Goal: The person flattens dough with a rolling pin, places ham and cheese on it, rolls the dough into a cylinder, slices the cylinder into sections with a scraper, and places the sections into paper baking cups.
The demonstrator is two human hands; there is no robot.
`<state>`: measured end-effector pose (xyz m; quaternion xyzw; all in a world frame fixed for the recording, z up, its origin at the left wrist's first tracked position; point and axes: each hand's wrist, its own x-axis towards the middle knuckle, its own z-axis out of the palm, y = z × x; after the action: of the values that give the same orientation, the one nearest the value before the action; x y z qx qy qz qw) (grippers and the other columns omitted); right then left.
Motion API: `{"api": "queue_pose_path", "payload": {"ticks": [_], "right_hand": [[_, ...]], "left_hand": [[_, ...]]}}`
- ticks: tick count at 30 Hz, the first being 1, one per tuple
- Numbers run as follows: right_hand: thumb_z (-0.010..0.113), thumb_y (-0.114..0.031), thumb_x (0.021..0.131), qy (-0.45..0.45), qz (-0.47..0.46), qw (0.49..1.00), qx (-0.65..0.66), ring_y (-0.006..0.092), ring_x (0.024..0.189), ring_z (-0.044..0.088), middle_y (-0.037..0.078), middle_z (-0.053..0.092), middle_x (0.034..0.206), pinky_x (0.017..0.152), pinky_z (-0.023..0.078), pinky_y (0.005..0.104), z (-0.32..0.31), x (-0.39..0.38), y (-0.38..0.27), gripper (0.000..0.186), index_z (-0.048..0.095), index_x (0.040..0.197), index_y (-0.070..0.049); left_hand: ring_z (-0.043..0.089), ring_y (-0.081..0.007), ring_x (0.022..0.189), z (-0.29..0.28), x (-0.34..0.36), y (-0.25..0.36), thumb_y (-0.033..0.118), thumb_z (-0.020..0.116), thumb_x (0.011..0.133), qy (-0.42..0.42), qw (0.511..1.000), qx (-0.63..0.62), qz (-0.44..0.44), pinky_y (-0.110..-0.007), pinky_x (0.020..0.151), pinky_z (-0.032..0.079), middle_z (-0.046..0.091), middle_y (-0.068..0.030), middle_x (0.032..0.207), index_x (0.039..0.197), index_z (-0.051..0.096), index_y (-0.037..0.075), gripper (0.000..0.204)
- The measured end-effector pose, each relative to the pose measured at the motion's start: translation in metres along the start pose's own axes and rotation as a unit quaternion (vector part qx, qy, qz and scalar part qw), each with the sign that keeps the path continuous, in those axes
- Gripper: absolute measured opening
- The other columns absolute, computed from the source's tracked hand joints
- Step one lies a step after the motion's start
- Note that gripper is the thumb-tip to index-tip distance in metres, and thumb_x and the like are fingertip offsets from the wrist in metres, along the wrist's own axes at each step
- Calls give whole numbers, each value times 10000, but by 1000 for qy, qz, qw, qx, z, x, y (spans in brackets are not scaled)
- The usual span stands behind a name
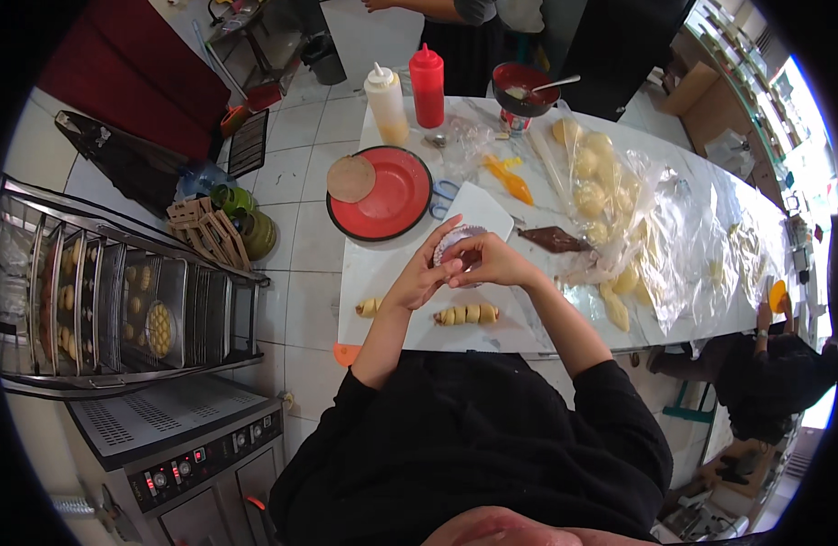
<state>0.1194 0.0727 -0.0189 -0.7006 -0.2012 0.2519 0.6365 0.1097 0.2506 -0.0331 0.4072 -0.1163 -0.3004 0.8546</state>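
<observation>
Above the white board (494,211), both hands are closed around a pale fluted paper baking cup (457,237). My left hand (424,271) cradles its left side, while the fingers of my right hand (492,261) reach into or over it from the right. Whether anything lies inside the cup is hidden by my fingers. Just below the hands lies a scored dough roll (467,315) with a dark filling at its ends. Another dough roll (369,308) shows partly beside my left forearm.
A red plate (401,196) with a brown disc, blue-handled scissors (444,196) and two squeeze bottles (428,86) stand beyond my hands. Piping bags (553,239) and plastic-covered dough (592,196) lie rightward. A tray rack (164,300) stands left. Other people are at the far side and right.
</observation>
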Motion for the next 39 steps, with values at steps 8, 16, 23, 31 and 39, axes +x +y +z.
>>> {"api": "queue_pose_path", "payload": {"ticks": [8,16,23,31,39], "right_hand": [[731,-109,730,-17,27,997,64,83,755,590,49,656,838,720,484,234,4,-6,8,261,659,945,22],[610,-48,806,217,-96,957,-167,80,643,577,81,638,718,580,500,252,28,-18,8,106,632,883,21],[550,-26,853,430,-105,890,-107,86,711,588,66,630,767,637,513,260,-2,-35,3,85,580,914,24],[633,30,746,363,-139,882,-266,230,822,634,114,633,880,747,488,316,55,-66,6,156,604,891,-18],[663,-58,740,340,-139,909,-198,280,949,562,106,618,943,862,423,383,92,-47,21,250,603,982,-48]], "left_hand": [[485,-143,1106,-6,-11,-3,43,650,801,-40,998,-28,-41,-284,890,453,437,-55,1248,1424,223,147,762],[439,-230,1196,-27,-4,2,-112,615,679,-141,990,-23,-20,-382,966,427,364,-96,1326,1429,192,148,900],[470,-332,1144,-43,52,-14,-74,429,821,80,989,51,-118,-500,836,514,303,-110,1369,1419,193,211,703],[358,-264,1234,-5,8,-18,317,521,910,85,942,314,81,-389,998,321,340,-221,1335,1424,231,134,618],[527,-176,1066,-68,-85,-28,-7,412,861,165,979,111,-53,-287,874,455,514,-83,1181,1237,472,79,390]]}}
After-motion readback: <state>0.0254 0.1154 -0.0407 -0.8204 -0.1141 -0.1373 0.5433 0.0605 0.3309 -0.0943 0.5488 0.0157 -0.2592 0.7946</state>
